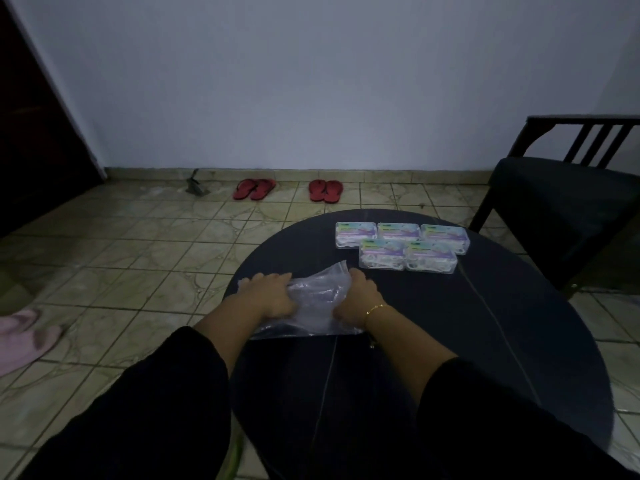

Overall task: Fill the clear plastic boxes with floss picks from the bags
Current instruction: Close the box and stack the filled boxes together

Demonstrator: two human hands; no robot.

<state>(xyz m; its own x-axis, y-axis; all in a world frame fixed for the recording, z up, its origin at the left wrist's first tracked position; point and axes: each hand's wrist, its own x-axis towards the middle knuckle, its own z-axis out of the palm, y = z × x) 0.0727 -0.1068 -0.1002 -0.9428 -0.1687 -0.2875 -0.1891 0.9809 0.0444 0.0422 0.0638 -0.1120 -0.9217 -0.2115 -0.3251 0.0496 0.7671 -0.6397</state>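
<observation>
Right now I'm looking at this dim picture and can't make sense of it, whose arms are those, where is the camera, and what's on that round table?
There is no machine here. The picture comes from a camera worn on a person's head, looking forward and down, so the two arms in dark sleeves are that person's own. The left hand and the right hand both grip a crumpled clear plastic bag, their fingers curled into it, near the table's front edge. The round dark table also carries five clear plastic boxes with labels, in two rows farther back. A dark chair stands to the right, and red sandals lie by the wall.
</observation>
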